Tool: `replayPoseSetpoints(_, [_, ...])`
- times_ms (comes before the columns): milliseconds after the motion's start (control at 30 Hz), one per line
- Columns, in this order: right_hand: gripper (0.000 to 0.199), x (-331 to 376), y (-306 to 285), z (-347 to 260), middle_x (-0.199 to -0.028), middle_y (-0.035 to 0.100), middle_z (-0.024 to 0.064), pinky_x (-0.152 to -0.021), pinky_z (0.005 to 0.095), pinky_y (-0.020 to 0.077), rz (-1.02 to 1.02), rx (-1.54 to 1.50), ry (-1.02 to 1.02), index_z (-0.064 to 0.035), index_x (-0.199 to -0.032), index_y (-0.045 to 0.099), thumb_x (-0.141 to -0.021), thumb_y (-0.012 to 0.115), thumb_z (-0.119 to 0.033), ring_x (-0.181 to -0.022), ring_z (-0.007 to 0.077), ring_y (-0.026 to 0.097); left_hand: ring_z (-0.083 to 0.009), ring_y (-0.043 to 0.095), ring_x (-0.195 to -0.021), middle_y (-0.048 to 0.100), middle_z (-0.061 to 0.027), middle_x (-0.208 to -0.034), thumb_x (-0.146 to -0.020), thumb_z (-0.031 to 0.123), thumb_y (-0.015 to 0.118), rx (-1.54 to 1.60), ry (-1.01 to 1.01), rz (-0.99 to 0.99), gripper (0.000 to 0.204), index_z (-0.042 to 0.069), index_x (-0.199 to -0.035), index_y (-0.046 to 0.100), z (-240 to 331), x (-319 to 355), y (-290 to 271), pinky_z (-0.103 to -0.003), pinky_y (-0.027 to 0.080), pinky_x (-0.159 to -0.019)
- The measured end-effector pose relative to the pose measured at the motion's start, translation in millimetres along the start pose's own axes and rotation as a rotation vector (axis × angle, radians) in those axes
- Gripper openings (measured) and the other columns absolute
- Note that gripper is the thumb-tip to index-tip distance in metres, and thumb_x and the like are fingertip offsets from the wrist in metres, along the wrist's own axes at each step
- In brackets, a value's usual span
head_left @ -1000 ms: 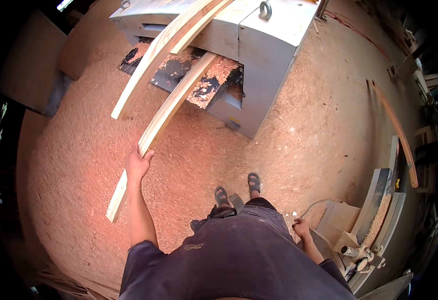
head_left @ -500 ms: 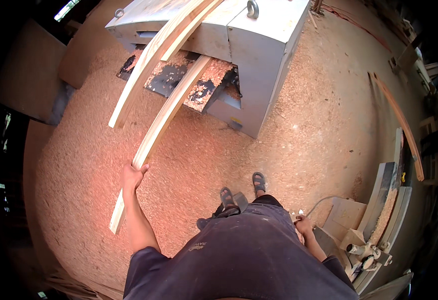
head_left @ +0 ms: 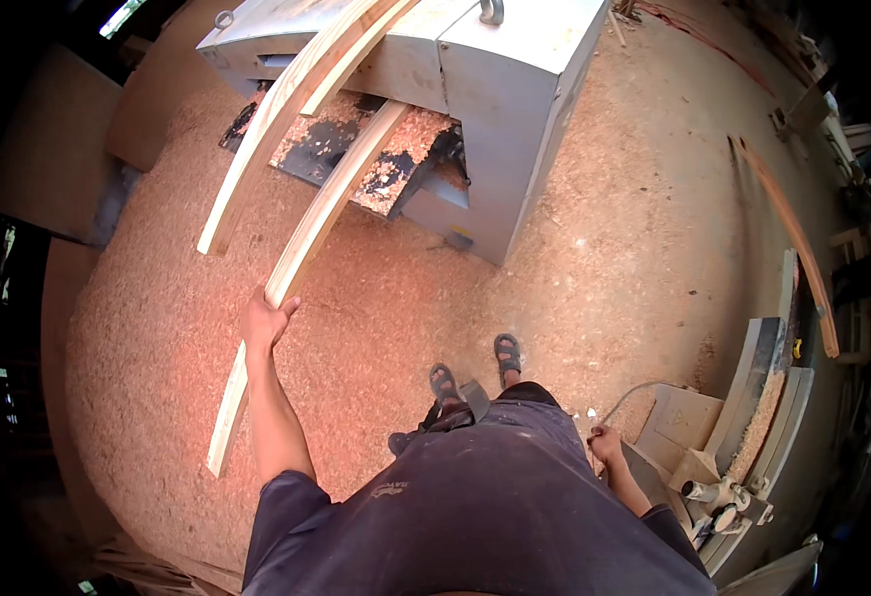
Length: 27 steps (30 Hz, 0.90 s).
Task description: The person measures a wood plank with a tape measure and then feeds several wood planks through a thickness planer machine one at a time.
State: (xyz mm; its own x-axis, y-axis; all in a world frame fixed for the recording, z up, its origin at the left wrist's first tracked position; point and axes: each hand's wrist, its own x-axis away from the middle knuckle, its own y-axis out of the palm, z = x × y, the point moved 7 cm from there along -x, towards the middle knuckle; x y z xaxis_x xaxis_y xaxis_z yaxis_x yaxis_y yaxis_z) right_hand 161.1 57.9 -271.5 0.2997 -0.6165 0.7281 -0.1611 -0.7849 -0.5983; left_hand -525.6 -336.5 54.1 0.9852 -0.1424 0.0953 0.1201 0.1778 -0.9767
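A long squared wooden board slants out from the opening of a grey planer toward my left side. My left hand is wrapped round it, thumb on the right face, with the board's near end sticking out below the grip. Two more boards lie on top of the machine, and the longer wooden board overhangs its front edge, left of the one I hold. Down beside my right hip, my right hand has its fingers curled in. What they hold, if anything, is hidden.
Wood shavings cover the floor and the planer's black bed. To my right stands another woodworking machine with a long metal bed and a thin cable. Farther right a brown wooden strip leans. Large panels stand at far left.
The held board has slid slightly farther out of the planer, its near end now lower and more to the left. The planer sits a little higher and farther left in view.
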Motion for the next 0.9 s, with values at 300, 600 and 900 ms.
replayPoseSetpoints(300, [0.042, -1.1, -1.1, -32.1, -0.106, 0.067, 0.0246, -0.091, 0.0390, 0.0500, -0.071, -0.022, 0.020, -0.0029, -0.112, 0.066, -0.073, 0.066, -0.016, -0.106, 0.0360, 0.063, -0.0361, 0.067, -0.089, 0.069, -0.0235, -0.095, -0.068, 0.037, 0.084, 0.072, 0.000, 0.037, 0.060, -0.003, -0.107, 0.063, -26.4, 20.8, -6.5, -0.043, 0.050, -0.079])
replayPoseSetpoints(600, [0.040, -11.2, -17.0, -59.8, -0.104, 0.067, 0.0244, -0.089, 0.0385, 0.0509, 0.003, -0.017, -0.048, -0.0030, -0.111, 0.066, -0.073, 0.065, -0.015, -0.103, 0.0356, 0.064, -0.0302, 0.065, -0.082, 0.069, -0.0191, -0.091, -0.071, 0.029, 0.084, 0.167, -0.091, -0.129, 0.054, -0.003, -0.108, 0.064, -30.4, 21.9, -7.1, -0.040, 0.049, -0.077])
replayPoseSetpoints(900, [0.037, -27.2, -11.8, -35.5, -0.098, 0.069, 0.0215, -0.081, 0.0354, 0.0521, 0.075, 0.049, -0.121, -0.0007, -0.108, 0.066, -0.071, 0.067, -0.009, -0.094, 0.0304, 0.068, -0.0381, 0.067, -0.091, 0.069, -0.0231, -0.097, -0.070, 0.039, 0.082, 0.153, 0.035, -0.021, 0.058, 0.000, -0.109, 0.065, -8.3, 7.9, -2.9, -0.044, 0.051, -0.079])
